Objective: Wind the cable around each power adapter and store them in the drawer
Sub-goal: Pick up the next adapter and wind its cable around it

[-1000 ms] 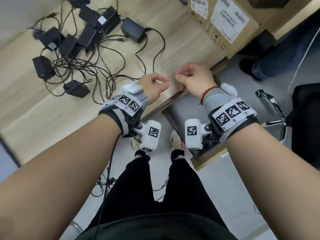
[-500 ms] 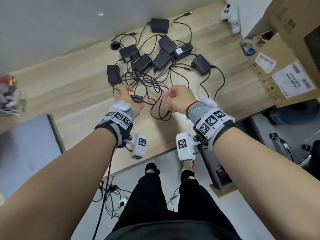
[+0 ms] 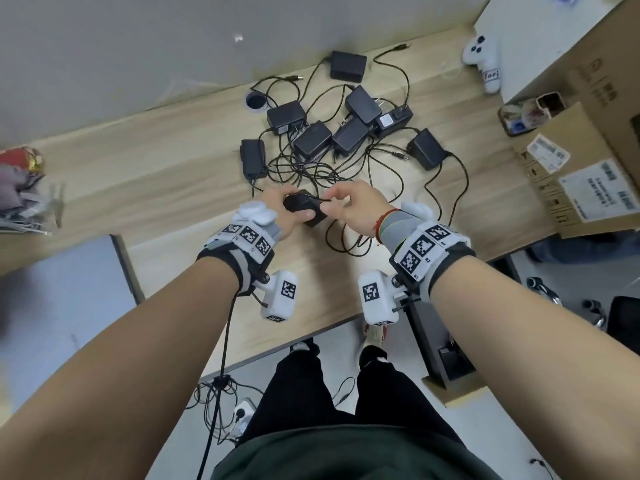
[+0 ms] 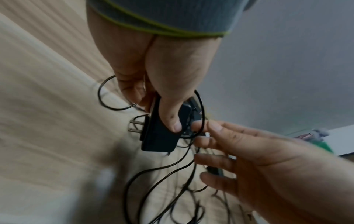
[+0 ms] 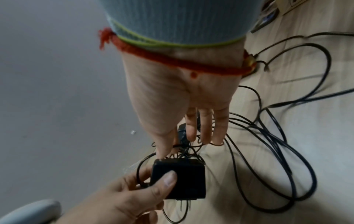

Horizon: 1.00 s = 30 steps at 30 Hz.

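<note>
A pale wooden bench runs along a grey wall, with a heap of black power adapters and tangled cables on it. Near the front of that heap, the left hand grips one adapter just above the bench, thumb across its face and fingers curled behind. The right hand pinches this adapter's cable right beside the body, its other fingers loosely extended. A cardboard box sits at the right end.
</note>
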Each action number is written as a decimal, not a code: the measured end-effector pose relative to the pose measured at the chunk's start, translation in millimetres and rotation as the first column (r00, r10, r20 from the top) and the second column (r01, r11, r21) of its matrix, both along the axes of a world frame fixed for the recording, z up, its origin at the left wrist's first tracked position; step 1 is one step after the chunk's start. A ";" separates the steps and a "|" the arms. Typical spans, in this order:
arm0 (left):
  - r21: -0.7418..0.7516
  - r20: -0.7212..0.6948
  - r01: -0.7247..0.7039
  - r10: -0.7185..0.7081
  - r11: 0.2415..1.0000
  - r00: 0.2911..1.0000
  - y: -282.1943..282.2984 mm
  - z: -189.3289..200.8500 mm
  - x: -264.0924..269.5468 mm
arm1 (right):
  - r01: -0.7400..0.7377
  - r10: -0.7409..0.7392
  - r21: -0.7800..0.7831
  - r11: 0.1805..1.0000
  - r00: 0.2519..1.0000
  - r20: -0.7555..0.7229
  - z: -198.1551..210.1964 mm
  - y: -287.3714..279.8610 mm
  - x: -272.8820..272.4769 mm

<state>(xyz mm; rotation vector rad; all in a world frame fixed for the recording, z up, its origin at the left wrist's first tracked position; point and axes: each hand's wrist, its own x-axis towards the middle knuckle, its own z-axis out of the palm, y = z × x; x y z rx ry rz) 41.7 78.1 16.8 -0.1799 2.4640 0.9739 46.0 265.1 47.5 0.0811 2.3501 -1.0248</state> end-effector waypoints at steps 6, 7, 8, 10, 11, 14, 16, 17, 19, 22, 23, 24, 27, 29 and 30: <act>0.196 -0.101 -0.119 0.141 0.973 0.985 4.4 74.5 -20.2 | -0.032 0.029 -0.011 0.999 0.977 -0.210 52.3 3.7 -20.1; 0.248 -0.115 -0.134 0.167 0.959 0.979 6.1 87.5 -22.9 | -0.007 -0.008 -0.065 0.998 0.974 -0.228 62.2 4.0 -23.1; 0.302 -0.125 -0.144 0.189 0.942 0.974 8.3 100.7 -25.5 | 0.018 -0.052 -0.136 0.991 0.967 -0.249 74.2 3.7 -25.8; 0.370 -0.154 -0.163 0.233 0.915 0.960 12.0 125.9 -31.0 | 0.044 -0.119 -0.273 0.961 0.957 -0.263 96.1 3.5 -31.8; 0.408 -0.160 -0.174 0.258 0.896 0.953 14.1 138.4 -33.3 | 0.058 -0.151 -0.326 0.944 0.951 -0.270 108.8 4.0 -33.7; 0.557 -0.094 -0.226 0.331 0.799 0.939 21.4 174.2 -37.9 | 0.072 -0.232 -0.454 0.888 0.922 -0.309 147.4 5.2 -39.8; 0.619 -0.097 -0.210 0.339 0.757 0.936 27.4 198.8 -38.5 | 0.074 -0.261 -0.499 0.863 0.912 -0.317 169.5 8.6 -41.3; 0.641 -0.122 -0.180 0.330 0.746 0.936 30.1 209.5 -38.1 | 0.064 -0.251 -0.500 0.864 0.914 -0.318 177.8 10.4 -40.2; 0.663 -0.182 -0.104 0.294 0.742 0.938 36.2 227.4 -36.3 | 0.012 -0.187 -0.452 0.892 0.920 -0.344 186.1 13.4 -38.2; 0.644 -0.238 -0.062 0.277 0.763 0.931 43.4 241.9 -35.1 | -0.061 -0.135 -0.405 0.912 0.890 -0.436 190.0 16.3 -34.1; 0.633 -0.248 -0.071 0.289 0.771 0.925 45.4 244.6 -34.2 | -0.053 -0.156 -0.414 0.909 0.877 -0.455 193.0 17.7 -32.4; 0.641 -0.243 -0.085 0.307 0.763 0.920 48.0 248.9 -33.6 | -0.037 -0.186 -0.428 0.903 0.865 -0.467 197.0 19.6 -32.0; 0.678 -0.189 -0.178 0.403 0.714 0.896 52.9 254.5 -37.2 | 0.024 -0.273 -0.437 0.899 0.811 -0.518 208.4 24.1 -32.6; 0.662 -0.147 -0.216 0.407 0.718 0.902 56.6 261.6 -37.8 | 0.076 -0.297 -0.378 0.923 0.767 -0.569 216.5 25.8 -33.5; 0.655 -0.130 -0.210 0.382 0.726 0.915 59.0 266.3 -37.9 | 0.098 -0.289 -0.331 0.939 0.748 -0.598 221.2 26.8 -34.1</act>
